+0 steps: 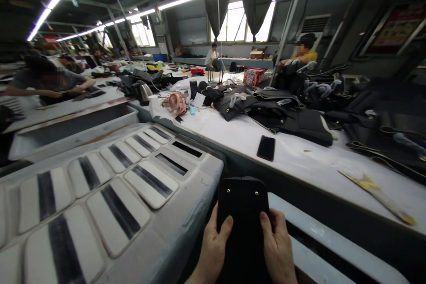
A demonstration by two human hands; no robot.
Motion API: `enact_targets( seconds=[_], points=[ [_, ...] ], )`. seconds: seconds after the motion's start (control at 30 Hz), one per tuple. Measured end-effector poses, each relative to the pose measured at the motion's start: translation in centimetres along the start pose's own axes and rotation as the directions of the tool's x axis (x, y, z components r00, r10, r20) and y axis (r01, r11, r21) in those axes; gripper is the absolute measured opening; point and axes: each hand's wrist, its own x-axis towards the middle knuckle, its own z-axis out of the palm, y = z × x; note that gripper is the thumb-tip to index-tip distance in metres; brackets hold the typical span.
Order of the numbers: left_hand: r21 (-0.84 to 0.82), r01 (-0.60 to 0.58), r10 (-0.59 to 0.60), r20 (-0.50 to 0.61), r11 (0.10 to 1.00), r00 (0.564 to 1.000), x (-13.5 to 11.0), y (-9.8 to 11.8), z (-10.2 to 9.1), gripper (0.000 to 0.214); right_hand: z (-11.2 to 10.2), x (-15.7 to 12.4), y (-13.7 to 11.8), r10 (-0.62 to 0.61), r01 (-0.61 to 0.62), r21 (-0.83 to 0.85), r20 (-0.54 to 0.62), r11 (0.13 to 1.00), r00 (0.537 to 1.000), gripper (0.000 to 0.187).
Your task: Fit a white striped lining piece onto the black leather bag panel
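At the bottom centre I hold a black leather bag panel (244,213) with two small brass studs near its top edge. My left hand (213,248) grips its left side, thumb pressed on the front. My right hand (278,248) grips its right side the same way. The panel stands upright between a grey padded press bed (186,213) on my left and a long white worktable (299,155) on my right.
A black phone (266,147) lies on the white table. Behind it are piles of black bag parts (293,117), a pink fan (177,103) and a red box (253,76). A yellow strip (376,191) lies at right. Other people work at far tables.
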Motion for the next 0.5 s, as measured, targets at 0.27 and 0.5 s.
enact_targets(
  seconds=[0.27, 0.5],
  points=[
    [0.028, -0.055, 0.057, -0.085, 0.998, 0.995, 0.4, 1.5, 0.3, 0.039, 0.5, 0.8, -0.3, 0.036, -0.035, -0.102, 0.003, 0.994, 0.999, 0.054],
    [0.049, -0.031, 0.038, -0.151, 0.998, 0.988, 0.5, 0.8, -0.2, 0.034, 0.6, 1.0, 0.6, -0.012, 0.014, -0.119, 0.014, 0.993, 1.000, 0.049]
  ],
)
